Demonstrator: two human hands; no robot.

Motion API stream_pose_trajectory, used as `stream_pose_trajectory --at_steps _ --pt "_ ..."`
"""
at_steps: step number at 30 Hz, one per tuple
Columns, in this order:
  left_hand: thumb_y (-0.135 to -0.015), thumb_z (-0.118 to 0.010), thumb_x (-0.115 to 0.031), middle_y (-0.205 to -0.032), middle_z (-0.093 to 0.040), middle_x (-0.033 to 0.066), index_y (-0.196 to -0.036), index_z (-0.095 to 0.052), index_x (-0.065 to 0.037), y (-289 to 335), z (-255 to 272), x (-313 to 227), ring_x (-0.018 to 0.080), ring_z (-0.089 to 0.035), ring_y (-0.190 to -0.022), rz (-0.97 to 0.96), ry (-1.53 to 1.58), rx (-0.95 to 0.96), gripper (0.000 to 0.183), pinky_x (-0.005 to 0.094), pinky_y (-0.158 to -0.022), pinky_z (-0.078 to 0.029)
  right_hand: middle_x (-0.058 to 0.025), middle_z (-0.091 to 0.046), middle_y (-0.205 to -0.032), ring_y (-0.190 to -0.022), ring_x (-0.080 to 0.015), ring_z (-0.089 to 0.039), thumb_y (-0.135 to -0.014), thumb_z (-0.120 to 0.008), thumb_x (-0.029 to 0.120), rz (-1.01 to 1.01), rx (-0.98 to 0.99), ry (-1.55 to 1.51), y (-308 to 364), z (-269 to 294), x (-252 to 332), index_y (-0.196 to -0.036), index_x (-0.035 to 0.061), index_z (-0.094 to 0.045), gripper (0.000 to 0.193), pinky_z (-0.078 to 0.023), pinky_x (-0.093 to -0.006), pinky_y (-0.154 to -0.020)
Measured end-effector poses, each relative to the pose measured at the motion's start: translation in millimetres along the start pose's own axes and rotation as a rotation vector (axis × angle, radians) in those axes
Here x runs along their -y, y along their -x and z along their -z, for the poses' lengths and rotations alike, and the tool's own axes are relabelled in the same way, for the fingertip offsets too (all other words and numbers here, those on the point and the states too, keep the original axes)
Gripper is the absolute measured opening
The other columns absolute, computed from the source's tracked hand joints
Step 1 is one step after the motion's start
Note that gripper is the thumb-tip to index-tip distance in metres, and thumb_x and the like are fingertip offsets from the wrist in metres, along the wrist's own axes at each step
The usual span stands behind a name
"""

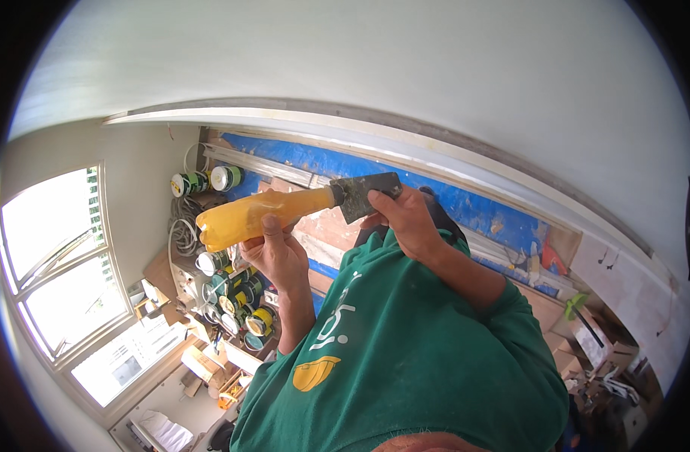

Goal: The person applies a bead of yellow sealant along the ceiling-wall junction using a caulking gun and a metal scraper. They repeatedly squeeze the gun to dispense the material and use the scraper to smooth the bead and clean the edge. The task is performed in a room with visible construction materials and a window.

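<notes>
My left hand [275, 255] is closed around the underside of a clear plastic bottle [243, 218] filled with yellow-orange liquid. The bottle lies nearly level, its base to the left and its dark neck end to the right. In my right hand [416, 226] a dark, flat, roughly rectangular piece [369, 190] is pinched between thumb and fingers. Its surface looks speckled and worn, and its left edge meets the bottle's neck. Whether the two are joined or only overlap, I cannot tell.
A long white ledge [345, 126] runs along the pale wall ahead. Below lie blue sheeting [428, 197] and boards. Several paint tubs [226, 178] and coiled cable [185, 235] stand at the left, near an open window [66, 264]. Clutter and a green plant [576, 305] are at the right.
</notes>
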State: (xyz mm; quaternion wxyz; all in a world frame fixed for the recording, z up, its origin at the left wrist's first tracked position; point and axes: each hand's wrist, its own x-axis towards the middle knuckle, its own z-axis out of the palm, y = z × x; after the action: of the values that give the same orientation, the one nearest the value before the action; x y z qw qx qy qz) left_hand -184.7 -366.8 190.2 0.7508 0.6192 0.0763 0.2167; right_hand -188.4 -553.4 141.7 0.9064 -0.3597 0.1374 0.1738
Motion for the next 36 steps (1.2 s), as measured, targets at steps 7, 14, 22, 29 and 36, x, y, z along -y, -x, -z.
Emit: stream_pose_trajectory --at_steps 7,14,22,29,36 --pt "-0.09 -0.061 -0.006 -0.105 -0.064 0.017 -0.111 -0.056 0.005 1 -2 -2 0.0227 -0.067 -0.091 -0.011 -0.02 -0.016 0.024 0.0368 -0.076 -0.061 -0.0066 -0.067 -0.098 -0.082 -0.0144 -0.066 -0.093 -0.058 0.01 -0.015 -0.015 -0.018 -2 5 -9 -0.107 0.0017 -0.062 0.017 -0.057 -0.0279 -0.064" --pt "-0.09 -0.062 -0.006 -0.104 -0.064 0.0163 -0.111 -0.055 0.004 1 5 1 0.0214 -0.067 -0.089 0.02 0.002 -0.02 0.024 0.0349 -0.075 -0.061 -0.0061 -0.067 -0.096 -0.079 -0.014 -0.066 -0.093 -0.059 0.011 -0.005 -0.015 -0.023 -1 2 -6 -0.105 0.0033 -0.063 0.015 -0.058 -0.0282 -0.065" --pt "-0.09 -0.062 -0.006 -0.104 -0.065 0.0154 -0.113 -0.054 0.004 2 1 -3 0.0204 -0.067 -0.089 0.035 -0.08 -0.041 0.026 0.0336 -0.074 -0.061 -0.0074 -0.067 -0.097 -0.079 -0.0145 -0.066 -0.093 -0.058 0.011 -0.06 -0.084 0.049 -1 7 -11 -0.105 0.002 -0.063 0.015 -0.058 -0.0285 -0.066" --pt "-0.09 -0.062 -0.005 -0.104 -0.065 0.0153 -0.114 -0.054 0.004 4 2 -2 0.0204 -0.067 -0.09 0.033 -0.105 -0.043 0.027 0.0338 -0.075 -0.061 -0.0067 -0.067 -0.097 -0.08 -0.0145 -0.066 -0.093 -0.058 0.011 -0.051 -0.057 0.054 2 9 -9 -0.106 0.0027 -0.063 0.016 -0.058 -0.0287 -0.066" --pt "-0.09 -0.062 -0.006 -0.104 -0.065 0.015 -0.113 -0.055 0.004 4 6 3 0.0209 -0.067 -0.09 0.034 -0.063 -0.049 0.025 0.036 -0.076 -0.061 -0.0063 -0.067 -0.097 -0.08 -0.014 -0.066 -0.093 -0.058 0.011 -0.024 -0.031 0.012 3 6 -7 -0.106 0.0028 -0.063 0.016 -0.058 -0.0282 -0.066"
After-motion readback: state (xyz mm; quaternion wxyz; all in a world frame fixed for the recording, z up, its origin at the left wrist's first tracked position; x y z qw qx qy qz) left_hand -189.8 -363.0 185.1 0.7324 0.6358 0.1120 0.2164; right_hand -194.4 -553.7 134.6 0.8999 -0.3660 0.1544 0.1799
